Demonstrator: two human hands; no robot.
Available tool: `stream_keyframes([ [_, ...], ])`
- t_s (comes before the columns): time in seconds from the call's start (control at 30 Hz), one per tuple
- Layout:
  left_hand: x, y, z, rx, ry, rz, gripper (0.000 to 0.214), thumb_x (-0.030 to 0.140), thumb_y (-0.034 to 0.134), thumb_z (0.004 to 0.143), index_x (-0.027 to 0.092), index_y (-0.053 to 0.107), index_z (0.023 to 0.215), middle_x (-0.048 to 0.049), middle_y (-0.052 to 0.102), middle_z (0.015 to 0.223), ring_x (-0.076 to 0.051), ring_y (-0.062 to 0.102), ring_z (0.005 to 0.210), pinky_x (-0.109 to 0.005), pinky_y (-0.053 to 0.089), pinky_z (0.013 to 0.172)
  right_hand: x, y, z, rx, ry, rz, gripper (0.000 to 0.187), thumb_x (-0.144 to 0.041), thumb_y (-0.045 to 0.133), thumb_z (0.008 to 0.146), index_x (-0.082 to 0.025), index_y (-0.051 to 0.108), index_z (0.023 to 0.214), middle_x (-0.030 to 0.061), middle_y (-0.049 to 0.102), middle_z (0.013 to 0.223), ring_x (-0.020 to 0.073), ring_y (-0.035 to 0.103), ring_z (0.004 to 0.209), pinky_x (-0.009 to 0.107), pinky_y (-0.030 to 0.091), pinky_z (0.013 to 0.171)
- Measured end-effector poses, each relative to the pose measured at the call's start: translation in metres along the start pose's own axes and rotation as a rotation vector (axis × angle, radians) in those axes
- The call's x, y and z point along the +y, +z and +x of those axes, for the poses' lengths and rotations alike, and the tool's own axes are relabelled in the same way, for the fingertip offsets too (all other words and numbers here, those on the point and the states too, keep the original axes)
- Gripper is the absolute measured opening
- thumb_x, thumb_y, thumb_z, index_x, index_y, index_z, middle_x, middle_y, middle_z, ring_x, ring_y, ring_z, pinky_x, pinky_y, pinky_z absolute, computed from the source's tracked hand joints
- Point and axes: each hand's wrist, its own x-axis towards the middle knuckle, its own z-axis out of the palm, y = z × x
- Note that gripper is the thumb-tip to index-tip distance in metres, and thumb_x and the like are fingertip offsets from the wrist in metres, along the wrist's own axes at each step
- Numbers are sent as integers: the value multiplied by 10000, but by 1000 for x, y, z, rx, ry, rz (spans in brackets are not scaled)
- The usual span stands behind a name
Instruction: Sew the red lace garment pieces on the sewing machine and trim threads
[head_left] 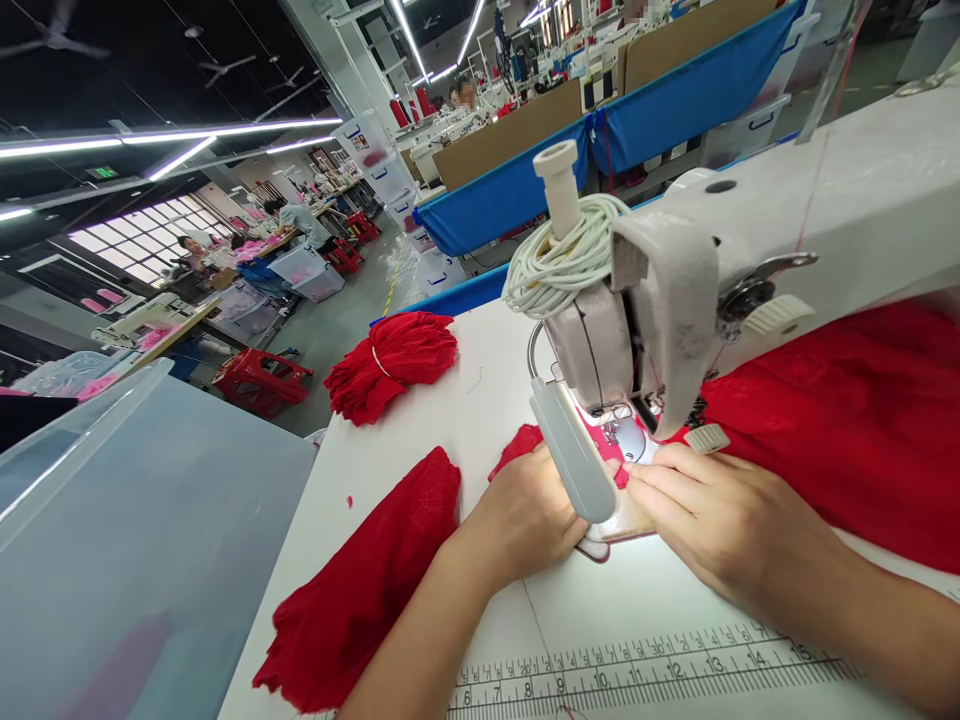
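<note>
At the far left, about nine o'clock from the hands, a translucent plastic bin [112, 520] stands beside the white counter [465, 400]. On the counter, at eight o'clock of the left hand, lies a loose red fabric piece [360, 600], crumpled and untied. At eleven o'clock, well apart toward the counter's far edge, sits a tied bundle of red pieces [390, 365], bound with a pale band.

The left hand [525, 515] lies palm down on the counter. Its fingers pass under the white lamp bar [574, 460] and are hidden, so I cannot tell whether they lie flat or pinch cloth. At twelve o'clock of it shows the edge of a small red piece [521, 445], which runs toward the presser foot [626, 432] of the sewing machine [825, 220].

The right hand [720, 520], at four o'clock of the foot, has its fingers stretched out and released. The tips press the cloth down just before the foot and grasp nothing. At three o'clock a red fabric heap [847, 420] fills the space under the machine arm. A printed ruler [660, 670] runs along the near edge at six o'clock.

As I judge it, the sewing is mid-piece: cloth sits at the needle with both hands guiding it. Whether the loose piece and the bundle are finished or waiting does not show.
</note>
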Motion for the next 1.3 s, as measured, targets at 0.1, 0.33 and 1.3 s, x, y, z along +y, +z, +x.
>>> stream_keyframes([
  [0.1,0,-1,0,6,-10,4,281,197,415,942,152,675,1039,-54,637,846,-155,554,711,-316,514,691,-1,-1,-1,29,7,-16,344,23,357,877,-130,666,876,104,680,875,224,576,872,347,384,672],
  [0.33,0,1,0,14,5,-3,262,186,435,932,130,675,1019,-40,593,760,-154,536,688,-290,483,627,1,-7,2,40,-37,-67,321,-19,389,863,-134,682,806,112,703,869,208,589,758,352,423,622],
  [1.3,1,7,-1,42,35,85,242,165,411,939,128,640,1007,-93,692,989,-188,657,864,-356,560,755,-2,-5,-1,5,-44,28,311,14,400,835,-138,660,757,103,644,770,226,568,835,347,397,636],
])
